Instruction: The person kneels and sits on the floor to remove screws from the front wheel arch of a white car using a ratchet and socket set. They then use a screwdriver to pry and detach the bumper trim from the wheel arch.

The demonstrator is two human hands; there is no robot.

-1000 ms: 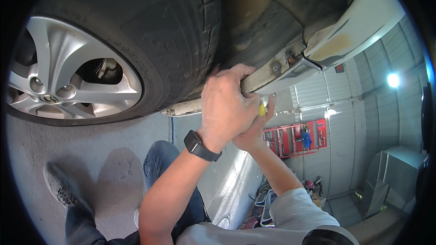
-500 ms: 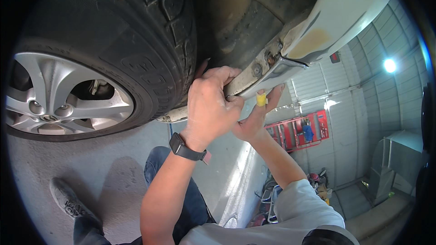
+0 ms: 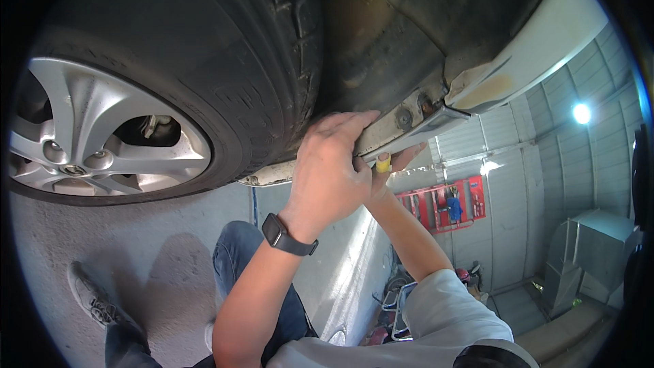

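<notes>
Single head-worn fisheye view — looks down at hands (image 3: 328,172), close range.

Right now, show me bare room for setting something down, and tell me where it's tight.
Floor shows bare between the tyre, shoe and knee. It's crowded at the panel edge beside the tyre, where left hand and right hand overlap in view.

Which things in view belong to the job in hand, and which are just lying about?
In the job, it seems:
- left hand, at the panel edge
- right hand, partly hidden, a yellow band on one finger

Just about:
- red rack
- blue item at the rack
- grey box
</notes>
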